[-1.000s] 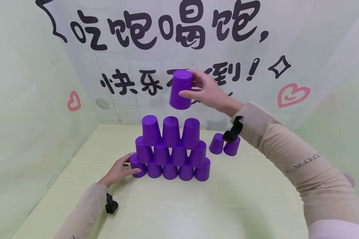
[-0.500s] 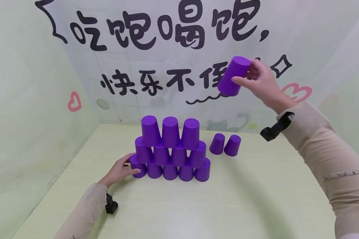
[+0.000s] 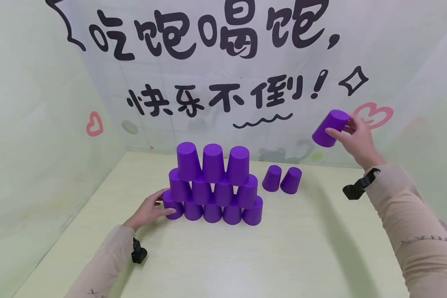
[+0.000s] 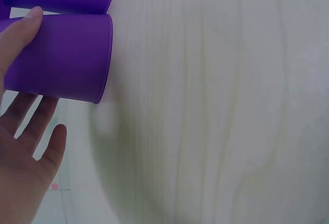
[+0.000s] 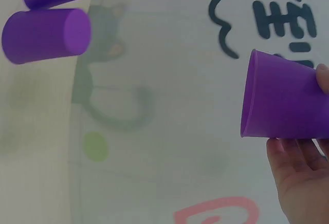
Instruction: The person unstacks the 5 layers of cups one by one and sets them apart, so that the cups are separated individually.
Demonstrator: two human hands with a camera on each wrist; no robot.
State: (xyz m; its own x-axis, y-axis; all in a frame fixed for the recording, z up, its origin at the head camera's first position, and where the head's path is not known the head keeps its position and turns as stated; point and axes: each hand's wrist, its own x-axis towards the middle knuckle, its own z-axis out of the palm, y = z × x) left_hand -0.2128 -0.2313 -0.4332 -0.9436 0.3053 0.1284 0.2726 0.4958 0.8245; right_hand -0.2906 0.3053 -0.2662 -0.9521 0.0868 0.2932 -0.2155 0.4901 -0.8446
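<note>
Purple cups, all upside down, form a stepped wall [image 3: 213,192] of three rows, with three cups in the top row. My left hand [image 3: 149,212] holds the leftmost bottom cup [image 3: 173,205] between thumb and fingers; the left wrist view shows the thumb [image 4: 23,34] on one side of this cup [image 4: 61,57]. Raised at the right, my right hand [image 3: 359,138] grips a tilted purple cup [image 3: 330,128] well above the table. In the right wrist view the fingers [image 5: 295,157] lie under that cup [image 5: 285,98], its wide rim facing left.
Two more upside-down purple cups [image 3: 272,179] [image 3: 291,181] stand on the pale wooden table [image 3: 223,256], right of the wall and near the back. Behind the table hangs a printed backdrop [image 3: 208,70] with large black characters. A light panel [image 3: 52,136] borders the left side.
My right hand has carried its cup from above the wall out to the right, then lower, tilting it. The left hand and the stacked cups have stayed in place.
</note>
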